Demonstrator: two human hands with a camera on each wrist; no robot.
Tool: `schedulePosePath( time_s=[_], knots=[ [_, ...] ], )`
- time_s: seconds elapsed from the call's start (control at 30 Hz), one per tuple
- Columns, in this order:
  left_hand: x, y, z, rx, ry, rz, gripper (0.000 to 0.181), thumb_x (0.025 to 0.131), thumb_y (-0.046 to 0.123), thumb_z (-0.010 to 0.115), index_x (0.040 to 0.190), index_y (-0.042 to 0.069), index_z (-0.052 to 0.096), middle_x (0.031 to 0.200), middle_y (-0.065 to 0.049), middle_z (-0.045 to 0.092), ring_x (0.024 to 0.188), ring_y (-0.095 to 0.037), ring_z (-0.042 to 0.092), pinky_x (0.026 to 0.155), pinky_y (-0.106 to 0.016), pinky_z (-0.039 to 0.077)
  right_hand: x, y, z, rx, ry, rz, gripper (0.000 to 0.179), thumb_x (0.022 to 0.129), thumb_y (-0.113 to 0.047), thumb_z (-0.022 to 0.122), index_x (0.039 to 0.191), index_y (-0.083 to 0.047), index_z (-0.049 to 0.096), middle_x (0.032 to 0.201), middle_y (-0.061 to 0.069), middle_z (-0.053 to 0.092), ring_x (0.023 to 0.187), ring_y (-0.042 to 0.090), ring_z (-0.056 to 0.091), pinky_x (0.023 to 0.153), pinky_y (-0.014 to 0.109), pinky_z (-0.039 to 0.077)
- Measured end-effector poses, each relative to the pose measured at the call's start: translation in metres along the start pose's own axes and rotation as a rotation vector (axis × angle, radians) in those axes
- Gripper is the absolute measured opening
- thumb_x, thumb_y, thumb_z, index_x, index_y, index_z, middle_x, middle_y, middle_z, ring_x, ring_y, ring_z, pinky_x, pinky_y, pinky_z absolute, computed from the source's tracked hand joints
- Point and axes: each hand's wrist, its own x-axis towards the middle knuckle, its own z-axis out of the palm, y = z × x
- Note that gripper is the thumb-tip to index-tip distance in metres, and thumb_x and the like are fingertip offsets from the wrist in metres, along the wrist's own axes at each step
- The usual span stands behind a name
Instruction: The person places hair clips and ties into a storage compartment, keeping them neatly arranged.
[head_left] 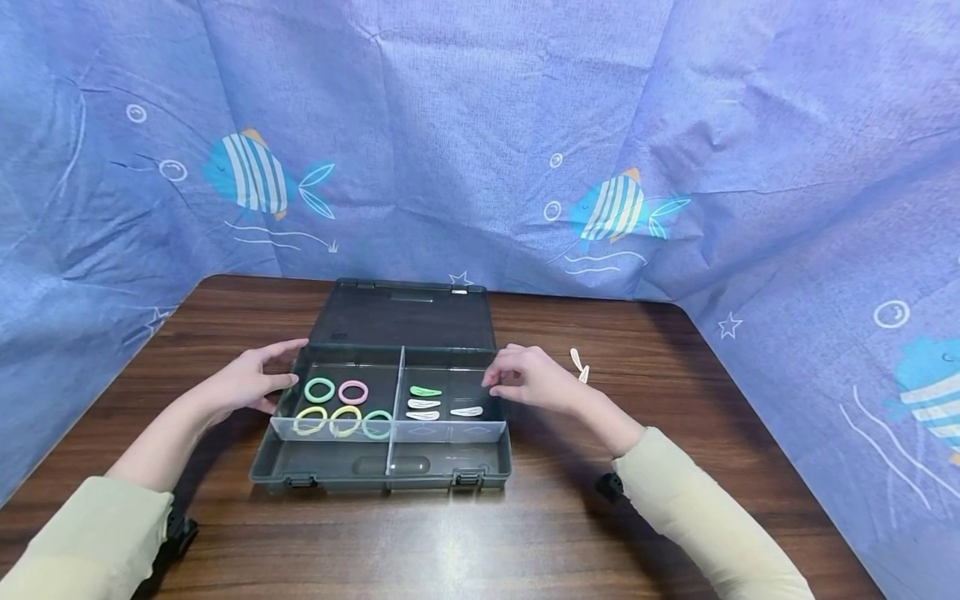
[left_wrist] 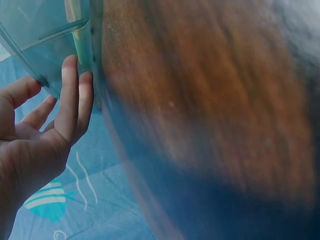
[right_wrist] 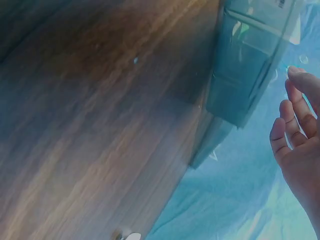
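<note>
A dark translucent divider box (head_left: pixel 336 462) lies with its lid (head_left: pixel 401 317) laid back behind it. In its back left compartment are several hair ties, among them a pink hair tie (head_left: pixel 353 392) and a green hair tie (head_left: pixel 319 389). The back right compartment holds a green hair clip (head_left: pixel 425 391) and white hair clips (head_left: pixel 467 412). My left hand (head_left: pixel 243 383) is at the box's left wall, fingers spread and fingertips right at it. Loosely bent, the fingers of my right hand (head_left: pixel 528 377) reach over the right wall, above the white clips; nothing shows in its palm (right_wrist: pixel 305 150).
Two white hair clips (head_left: pixel 576 360) lie on the brown table (head_left: pixel 600 533) to the right, behind my right forearm. A blue fish-print cloth (head_left: pixel 465 125) hangs around the table's back and sides. The lid reaches back close to the table's far edge.
</note>
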Motion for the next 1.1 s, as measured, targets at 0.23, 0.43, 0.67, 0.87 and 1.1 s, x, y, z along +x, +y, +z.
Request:
schedulePosePath(
  time_s=[0.23,0.43,0.67,0.87,1.1],
  knots=[
    [0.002,-0.003,-0.001,0.008,0.003,0.001,0.067,0.096,0.014,0.053,0.152,0.009,0.016,0.143,-0.031,0.025,0.105,-0.031,0.057,0.069,-0.038,0.057,-0.014,0.008,-0.015,-0.023,0.071,0.050,0.013,0.078,-0.008,0.076,0.089,-0.015,0.072,0.084,-0.009,0.065,0.080,0.010,0.058,0.067,0.030,0.054],
    [0.001,-0.002,0.000,-0.006,0.006,-0.006,0.067,0.096,0.013,0.052,0.152,0.008,0.016,0.143,-0.032,0.024,0.101,-0.029,0.060,0.068,-0.039,0.058,-0.026,0.017,-0.028,-0.034,0.120,0.114,0.015,0.078,-0.008,0.076,0.090,-0.015,0.072,0.083,-0.008,0.066,0.076,0.008,0.058,0.061,0.026,0.049],
    [0.001,-0.001,0.000,-0.010,0.008,-0.009,0.066,0.096,0.012,0.052,0.152,0.008,0.016,0.143,-0.032,0.024,0.101,-0.028,0.060,0.067,-0.039,0.058,-0.042,0.028,-0.039,-0.041,0.150,0.172,0.015,0.078,-0.007,0.076,0.091,-0.013,0.072,0.080,-0.010,0.065,0.073,0.006,0.057,0.058,0.024,0.047],
    [0.001,-0.001,-0.001,-0.013,0.010,-0.009,0.067,0.096,0.012,0.053,0.152,0.008,0.016,0.142,-0.032,0.025,0.101,-0.029,0.059,0.067,-0.039,0.057,-0.053,0.039,-0.043,-0.066,0.176,0.191,0.013,0.077,-0.006,0.076,0.089,-0.010,0.073,0.080,-0.008,0.066,0.071,0.012,0.057,0.057,0.026,0.046],
    [0.001,0.000,0.000,-0.018,0.008,-0.015,0.067,0.096,0.013,0.052,0.152,0.008,0.016,0.143,-0.032,0.025,0.106,-0.032,0.057,0.068,-0.039,0.058,-0.072,0.058,-0.046,-0.041,0.160,0.303,0.012,0.080,-0.006,0.074,0.092,-0.007,0.072,0.075,-0.004,0.064,0.064,0.013,0.056,0.055,0.021,0.044]
  ],
)
